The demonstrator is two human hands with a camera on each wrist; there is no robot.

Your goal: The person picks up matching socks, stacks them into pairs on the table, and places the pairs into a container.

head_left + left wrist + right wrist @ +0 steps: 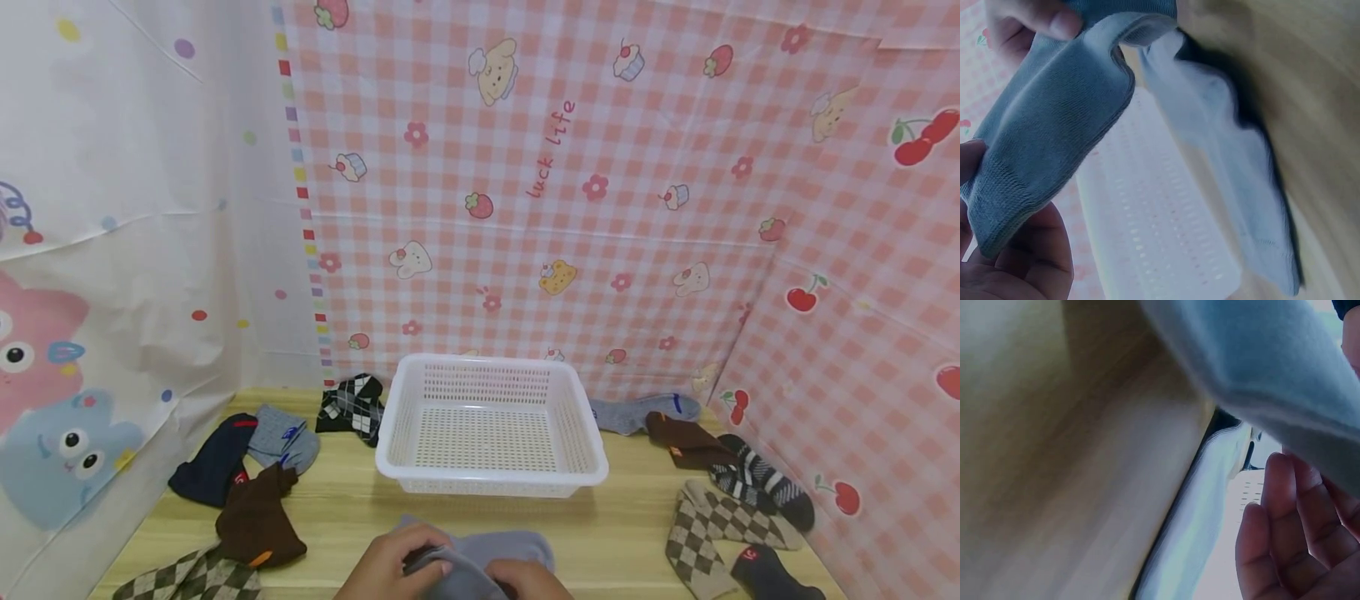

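Observation:
A plain grey-blue sock point(459, 573) is held between both hands near the table's front edge. My left hand point(396, 563) pinches one end, its thumb on top and fingers beneath, as the left wrist view shows. The right hand point(529, 580) grips the sock farther along, thumb pressed on the fabric; in the right wrist view its fingers point(1282, 494) lie under the cloth. A matching grey-blue sock point(1235, 187) lies flat on the table just beyond the hands, partly hidden by the held one in the head view.
A white perforated basket point(491, 479) stands beyond the hands. Left are navy point(217, 458), grey point(281, 437), brown point(258, 521), checked point(195, 575) and black argyle point(352, 408) socks. Right are grey point(637, 412), brown point(690, 442), striped point(761, 483), checked point(705, 525) and dark point(772, 575) socks.

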